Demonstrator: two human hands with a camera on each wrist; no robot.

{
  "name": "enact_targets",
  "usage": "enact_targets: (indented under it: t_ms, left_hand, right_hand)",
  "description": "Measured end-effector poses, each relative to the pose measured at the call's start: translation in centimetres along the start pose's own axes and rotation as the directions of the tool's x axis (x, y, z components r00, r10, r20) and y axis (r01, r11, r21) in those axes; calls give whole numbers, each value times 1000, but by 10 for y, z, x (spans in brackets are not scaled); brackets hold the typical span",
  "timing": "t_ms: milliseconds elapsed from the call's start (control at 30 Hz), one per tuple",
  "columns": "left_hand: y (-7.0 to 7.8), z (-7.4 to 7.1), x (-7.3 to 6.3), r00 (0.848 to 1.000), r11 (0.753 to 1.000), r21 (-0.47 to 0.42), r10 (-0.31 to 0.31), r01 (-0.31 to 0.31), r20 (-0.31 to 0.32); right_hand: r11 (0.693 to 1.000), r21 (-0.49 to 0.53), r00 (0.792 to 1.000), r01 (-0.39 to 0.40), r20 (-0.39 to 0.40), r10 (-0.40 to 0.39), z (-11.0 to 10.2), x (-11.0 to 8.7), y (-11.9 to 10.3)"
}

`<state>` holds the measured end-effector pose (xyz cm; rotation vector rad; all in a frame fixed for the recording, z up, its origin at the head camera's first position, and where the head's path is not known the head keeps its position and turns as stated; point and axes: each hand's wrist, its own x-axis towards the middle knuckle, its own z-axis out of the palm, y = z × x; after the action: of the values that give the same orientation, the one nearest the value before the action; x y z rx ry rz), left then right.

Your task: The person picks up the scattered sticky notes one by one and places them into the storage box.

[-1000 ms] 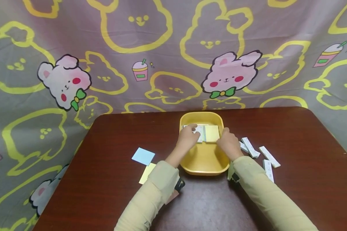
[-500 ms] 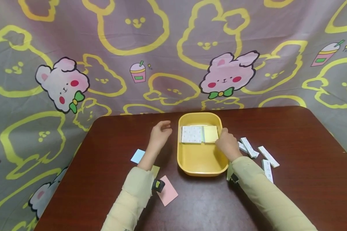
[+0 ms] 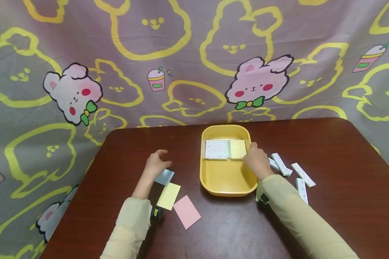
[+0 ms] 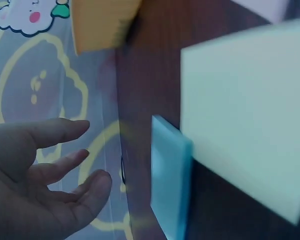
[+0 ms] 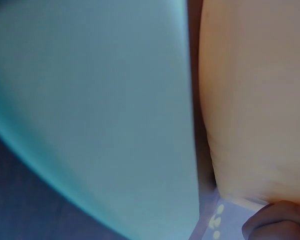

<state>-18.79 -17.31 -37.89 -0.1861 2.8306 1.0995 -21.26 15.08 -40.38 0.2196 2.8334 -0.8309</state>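
My left hand [image 3: 156, 163] hovers over a small blue sticky note pad [image 3: 166, 177], fingers loosely bent and holding nothing. In the left wrist view that hand [image 4: 55, 175] is apart from the blue pad [image 4: 172, 175]. A yellow sticky note pad [image 3: 169, 196] and a pink one [image 3: 187, 212] lie nearer me. My right hand [image 3: 258, 162] grips the right rim of a yellow plastic tub [image 3: 228, 180]. Inside, at the far end, a white patterned pad [image 3: 216, 149] sits left of a pale yellow pad [image 3: 238, 149].
Several narrow white strip-shaped pads [image 3: 303, 175] are scattered right of the tub. A greenish pad [image 3: 258, 192] lies partly hidden under my right forearm, large in the right wrist view. A patterned cloth [image 3: 188, 97] hangs behind the table's far edge.
My left hand has left the white patterned pad in the tub and moved left and nearer me, over the blue pad. My right hand has stayed on the rim.
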Motion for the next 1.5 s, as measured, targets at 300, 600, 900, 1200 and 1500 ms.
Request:
enact_targets:
  t_ms: [300, 600, 900, 1200, 1500]
  left_hand:
    - [-31, -6, -10, 994, 991, 89, -103, 101, 26]
    - [-41, -9, -22, 969, 946, 253, -232, 204, 87]
    - [-43, -4, -21, 986, 959, 247, -159, 142, 47]
    - [-41, -2, -21, 987, 955, 259, -159, 145, 34]
    - [-42, -3, -21, 985, 965, 210, -168, 155, 43]
  right_hand:
    - [1000, -5, 1000, -5, 5, 5, -2, 0, 1]
    - [1000, -4, 1000, -1, 11, 1, -3, -2, -1]
    - [1000, 1, 1000, -2, 15, 2, -4, -2, -1]
    - [1000, 3, 1000, -6, 12, 6, -2, -1, 0]
    - [1000, 4, 1000, -10, 9, 10, -2, -2, 0]
